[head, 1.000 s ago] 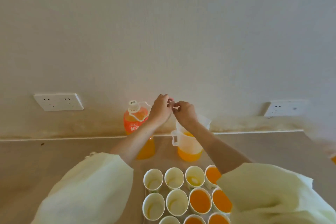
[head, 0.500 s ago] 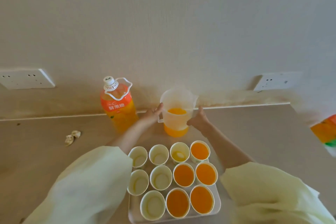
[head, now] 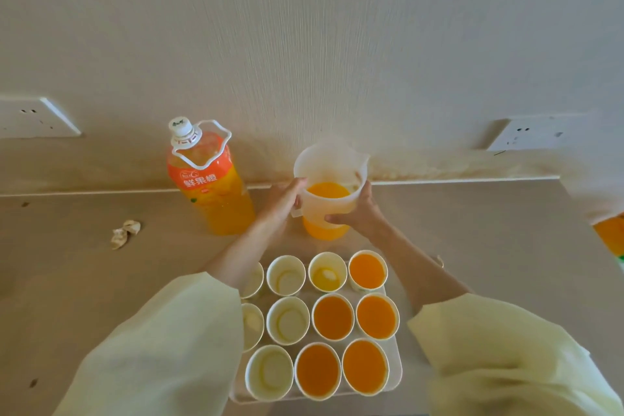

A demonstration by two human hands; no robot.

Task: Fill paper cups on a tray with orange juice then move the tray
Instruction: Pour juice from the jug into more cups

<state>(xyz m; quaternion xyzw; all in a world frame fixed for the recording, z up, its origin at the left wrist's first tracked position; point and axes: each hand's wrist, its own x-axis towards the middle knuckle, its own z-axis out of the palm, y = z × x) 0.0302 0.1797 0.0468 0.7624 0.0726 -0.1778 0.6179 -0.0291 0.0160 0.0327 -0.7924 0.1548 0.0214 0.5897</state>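
A translucent plastic jug (head: 329, 176) about half full of orange juice stands near the wall. My left hand (head: 282, 201) is at its handle side, fingers curled around it. My right hand (head: 359, 213) grips the jug's right side, thumb across the front. In front of the jug a white tray (head: 396, 378) holds several paper cups. The right-hand cups (head: 366, 270) hold juice; one cup (head: 327, 272) has only a little. The left-hand cups (head: 287, 275) look empty, and my left sleeve hides part of them.
A large capped orange juice bottle (head: 209, 179) with a white carry handle stands left of the jug. A crumpled paper scrap (head: 125, 233) lies further left on the counter. Wall sockets (head: 33, 118) sit left and right. An orange package (head: 611, 233) shows at the right edge.
A second ago both hands were together up above the jug. They have dropped to either side of the jug and closed on it. The camera has tilted down, showing the whole tray.
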